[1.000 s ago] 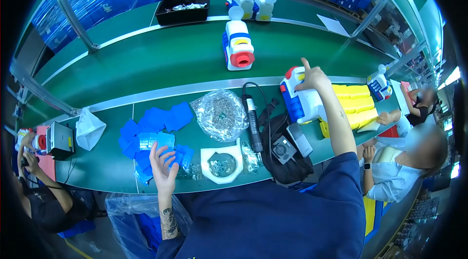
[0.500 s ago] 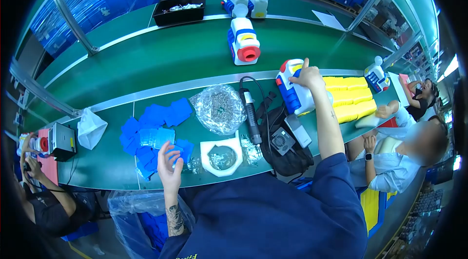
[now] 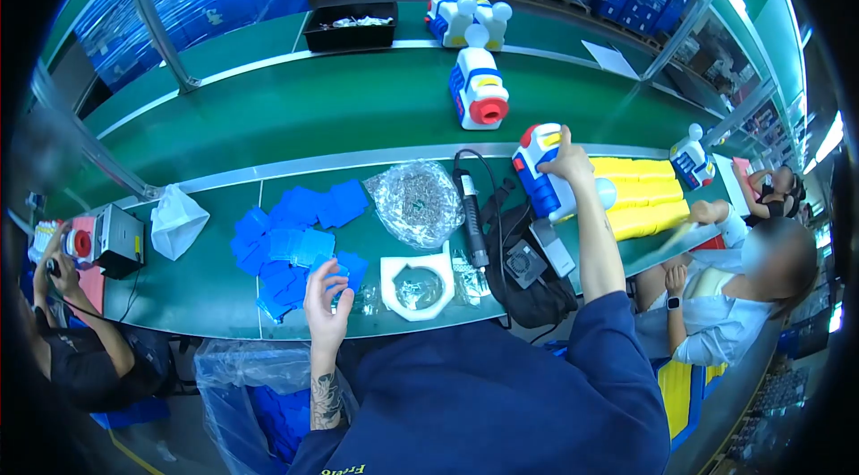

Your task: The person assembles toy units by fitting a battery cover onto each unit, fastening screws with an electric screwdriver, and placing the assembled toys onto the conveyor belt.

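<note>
My right hand (image 3: 569,165) grips the top of a white-and-blue plastic toy (image 3: 543,189) with a red end and a yellow patch, which rests on the near table. Its index finger points forward; part of the toy is hidden under the hand. My left hand (image 3: 327,301) hovers over the right side of a spread of blue squares (image 3: 300,245), palm up, fingers loosely curled and apart, with nothing visible in it. Between the hands lie a clear bag of small metal parts (image 3: 417,204), a white ring-shaped holder (image 3: 388,290) and a black cylindrical tool (image 3: 469,220).
A similar toy (image 3: 480,90) stands on the green belt (image 3: 358,108), with others behind. Yellow pieces (image 3: 640,198) lie right of my hand. A black bag (image 3: 528,301) sits at the table edge. Co-workers (image 3: 716,296) sit at right and left. A black bin (image 3: 351,28) stands at the back.
The view has shifted, so most things sit a little further right and lower. My left hand has turned slightly over the blue squares. My right hand stays on the toy.
</note>
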The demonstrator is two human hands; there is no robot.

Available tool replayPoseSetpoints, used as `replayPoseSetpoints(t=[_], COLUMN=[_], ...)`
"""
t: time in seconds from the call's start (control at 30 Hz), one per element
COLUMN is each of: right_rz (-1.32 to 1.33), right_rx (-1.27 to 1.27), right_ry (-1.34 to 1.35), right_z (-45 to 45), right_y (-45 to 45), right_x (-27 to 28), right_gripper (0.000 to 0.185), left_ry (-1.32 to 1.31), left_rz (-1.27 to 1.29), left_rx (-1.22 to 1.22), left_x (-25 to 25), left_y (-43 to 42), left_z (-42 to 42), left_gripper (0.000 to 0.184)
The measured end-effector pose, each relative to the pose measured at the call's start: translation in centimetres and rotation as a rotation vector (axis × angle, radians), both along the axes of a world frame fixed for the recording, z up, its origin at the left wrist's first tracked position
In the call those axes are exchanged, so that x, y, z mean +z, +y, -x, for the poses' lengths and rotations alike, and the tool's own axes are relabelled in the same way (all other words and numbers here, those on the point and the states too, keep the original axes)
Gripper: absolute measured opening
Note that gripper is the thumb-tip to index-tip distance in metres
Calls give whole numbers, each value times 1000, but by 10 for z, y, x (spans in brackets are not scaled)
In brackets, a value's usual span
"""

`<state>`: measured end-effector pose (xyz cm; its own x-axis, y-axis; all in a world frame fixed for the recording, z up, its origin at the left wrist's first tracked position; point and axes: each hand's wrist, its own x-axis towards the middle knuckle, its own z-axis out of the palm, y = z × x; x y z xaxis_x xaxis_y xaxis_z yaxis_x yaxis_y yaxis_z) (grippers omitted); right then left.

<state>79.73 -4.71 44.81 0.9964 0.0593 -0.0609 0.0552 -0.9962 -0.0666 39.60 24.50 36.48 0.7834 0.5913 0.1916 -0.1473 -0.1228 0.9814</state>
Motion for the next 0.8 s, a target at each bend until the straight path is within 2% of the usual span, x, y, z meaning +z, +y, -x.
replayPoseSetpoints(t=[0.07, 0.1, 0.17, 0.23, 0.3, 0.33, 0.37, 0.4, 0.47, 0.5, 0.53, 0.57, 0.6, 0.67, 0.7, 0.73, 0.8], right_rz=[-36, -27, 20, 37, -33, -43, -101, -35, -118, -104, -156, -174, -153, -142, -160, -324, -424], right_rx=[42, 84, 166, 397, 741, 900, 1039, 1160, 1378, 1462, 1585, 1648, 1678, 1694, 1635, 1540, 1482], right_ry=[-40, -147, -295, -488, -681, -739, -871, -928, -916, -912, -879, -903, -957, -1102, -1076, -1012, -1066], right_z=[8, 19, 59, 91, 122, 137, 146, 153, 180, 195, 205, 212, 216, 214, 215, 220, 216], right_y=[-2, -2, 8, 7, 1, 0, 1, -3, 2, 6, 12, 20, 26, 35, 37, 42, 54], right_x=[1, 3, 42, 74, 102, 117, 121, 119, 118, 117, 114, 108, 97, 83, 76, 66, 47], right_gripper=[114, 115, 114, 113, 101, 95, 72, 55, 42, 43, 43, 52, 64, 71, 72, 73, 74], left_ry=[12, 11, 10, 22, 19, -10, -39, -84, -155, -83, 15, 176, 170, 129, 86, 50, -35], left_rz=[-19, -30, -49, -40, -11, 68, 150, 366, 796, 973, 1019, 1009, 990, 974, 939, 903, 826], left_rx=[-3, -6, -11, -45, -128, -202, -270, -360, -672, -647, -730, -636, -736, -720, -736, -754, -794], left_x=[0, -1, -4, 2, 11, 12, 14, 21, 30, 36, 28, 42, 14, 15, 20, 27, 44], left_y=[0, 0, -2, -6, -11, -12, -13, -18, -19, -29, -26, -34, -28, -26, -22, -17, -10], left_z=[1, 0, -6, -18, -35, -46, -57, -68, -86, -89, -84, -70, -63, -45, -40, -37, -34], left_gripper=[49, 49, 49, 49, 46, 43, 41, 45, 59, 68, 74, 81, 92, 94, 95, 97, 100])
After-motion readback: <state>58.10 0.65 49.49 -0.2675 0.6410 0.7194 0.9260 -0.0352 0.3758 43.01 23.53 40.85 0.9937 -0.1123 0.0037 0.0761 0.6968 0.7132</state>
